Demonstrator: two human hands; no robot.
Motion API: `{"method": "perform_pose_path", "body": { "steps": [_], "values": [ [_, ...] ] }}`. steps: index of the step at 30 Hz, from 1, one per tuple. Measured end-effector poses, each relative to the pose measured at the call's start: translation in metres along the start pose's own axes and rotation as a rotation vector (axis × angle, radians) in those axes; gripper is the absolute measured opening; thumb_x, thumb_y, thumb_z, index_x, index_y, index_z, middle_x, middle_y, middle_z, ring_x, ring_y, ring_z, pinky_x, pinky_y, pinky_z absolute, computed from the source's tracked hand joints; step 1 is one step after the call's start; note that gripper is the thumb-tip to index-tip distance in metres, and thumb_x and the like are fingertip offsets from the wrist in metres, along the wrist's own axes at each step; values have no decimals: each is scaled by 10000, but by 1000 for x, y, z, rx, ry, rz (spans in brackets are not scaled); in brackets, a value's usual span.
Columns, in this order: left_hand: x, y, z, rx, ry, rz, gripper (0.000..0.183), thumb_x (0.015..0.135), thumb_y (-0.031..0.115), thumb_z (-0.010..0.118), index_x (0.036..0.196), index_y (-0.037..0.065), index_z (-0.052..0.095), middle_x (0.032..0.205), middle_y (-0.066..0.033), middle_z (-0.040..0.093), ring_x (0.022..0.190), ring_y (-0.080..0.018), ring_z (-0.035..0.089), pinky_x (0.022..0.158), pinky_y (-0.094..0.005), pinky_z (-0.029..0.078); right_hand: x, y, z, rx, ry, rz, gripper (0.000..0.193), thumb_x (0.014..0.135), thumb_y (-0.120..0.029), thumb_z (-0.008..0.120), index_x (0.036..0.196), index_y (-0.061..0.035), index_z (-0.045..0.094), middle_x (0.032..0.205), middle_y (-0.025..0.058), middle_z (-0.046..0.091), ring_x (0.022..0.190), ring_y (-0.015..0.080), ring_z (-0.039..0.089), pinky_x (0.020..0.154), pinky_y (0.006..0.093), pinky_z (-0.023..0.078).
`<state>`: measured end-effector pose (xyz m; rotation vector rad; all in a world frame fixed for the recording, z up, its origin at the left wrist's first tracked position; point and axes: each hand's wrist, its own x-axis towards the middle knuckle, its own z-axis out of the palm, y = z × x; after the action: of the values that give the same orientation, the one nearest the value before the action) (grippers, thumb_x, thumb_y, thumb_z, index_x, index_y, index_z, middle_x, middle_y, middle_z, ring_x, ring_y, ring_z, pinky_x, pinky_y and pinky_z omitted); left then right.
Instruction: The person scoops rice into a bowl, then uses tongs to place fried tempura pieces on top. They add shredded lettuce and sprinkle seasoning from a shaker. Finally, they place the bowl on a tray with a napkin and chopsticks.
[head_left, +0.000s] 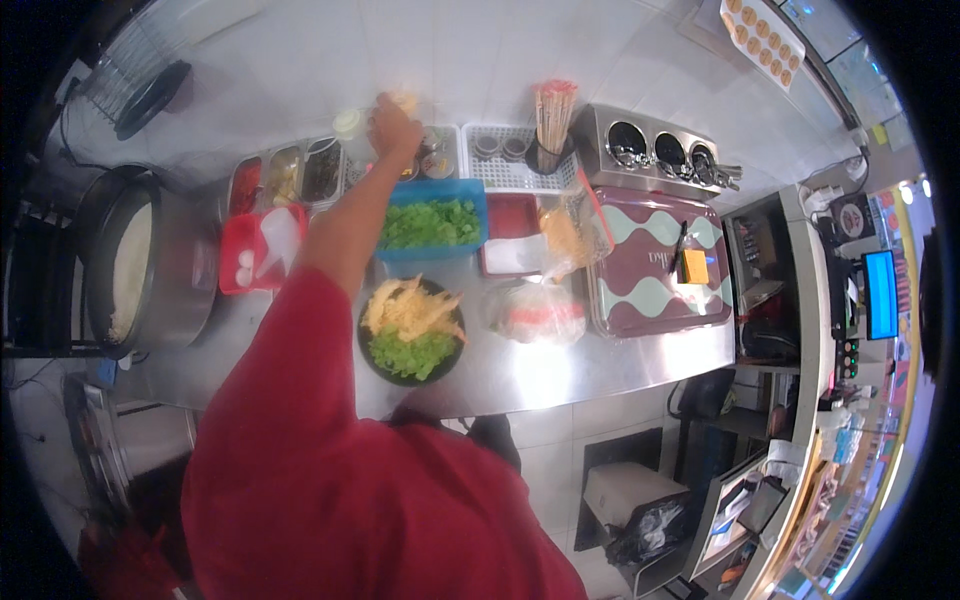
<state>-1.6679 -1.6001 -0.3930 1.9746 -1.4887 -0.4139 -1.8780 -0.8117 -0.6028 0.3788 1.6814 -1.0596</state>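
My left hand (395, 128) reaches across the counter to the back, near the wall, with its fingers curled. A pale yellowish thing (405, 101) shows at the fingertips; its kind is unclear. Just left of the hand stands a bottle with a whitish-green lid (348, 124). Beneath my forearm, a red tray (238, 222) holds eggs and a white scoop. Right of the forearm lies a blue tub (482, 215) of chopped green lettuce (430, 222). Closer to me, a dark bowl (412, 380) contains lettuce and golden fried pieces (412, 312). My right hand is out of view.
A large rice pot (190, 270) stands at the left. Along the back are topping containers (284, 176), a white basket (485, 182), chopsticks (552, 118) and a steel cutlery holder (650, 128). Plastic bags (535, 315) and a patterned tray (655, 312) occupy the right.
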Motion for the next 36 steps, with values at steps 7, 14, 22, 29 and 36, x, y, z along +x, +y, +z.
{"method": "perform_pose_path", "body": {
  "steps": [7,14,22,29,36],
  "values": [
    [0,49,-133,-47,140,328,798,671,291,832,1330,81,435,1249,-179,567,1180,-365,534,975,-446,463,91,-111,-27,-129,-184,62,489,945,-521,452,1153,-87,537,1048,84,569,944,218,553,776,377,433],
    [-70,100,-207,-645,361,467,729,689,196,856,1267,-2,458,1151,-171,612,1073,-256,611,932,-385,498,198,-184,-165,12,-938,89,421,941,-491,493,1019,-91,599,848,53,634,749,189,616,627,310,487],
    [-278,82,-120,-411,-492,372,775,648,196,842,1299,15,465,1207,-154,609,1102,-295,608,959,-390,472,159,-329,-44,-445,-380,-225,529,962,-450,481,1318,-59,507,1303,124,578,1145,284,589,900,421,469],
    [-361,-7,-205,-175,-823,123,919,584,164,865,1379,22,425,1308,-175,555,1233,-297,529,1064,-404,390,147,-259,-19,-494,-281,7,484,967,-315,420,1339,-17,503,1260,165,598,1131,271,579,864,408,490],
    [-291,-119,-297,533,-545,339,750,670,10,668,1383,110,457,1236,-152,584,1119,-354,566,987,-456,437,162,-202,-20,-854,-454,-10,511,951,-337,417,1344,-25,512,1250,148,595,1091,265,580,869,394,489]
  ]
}}
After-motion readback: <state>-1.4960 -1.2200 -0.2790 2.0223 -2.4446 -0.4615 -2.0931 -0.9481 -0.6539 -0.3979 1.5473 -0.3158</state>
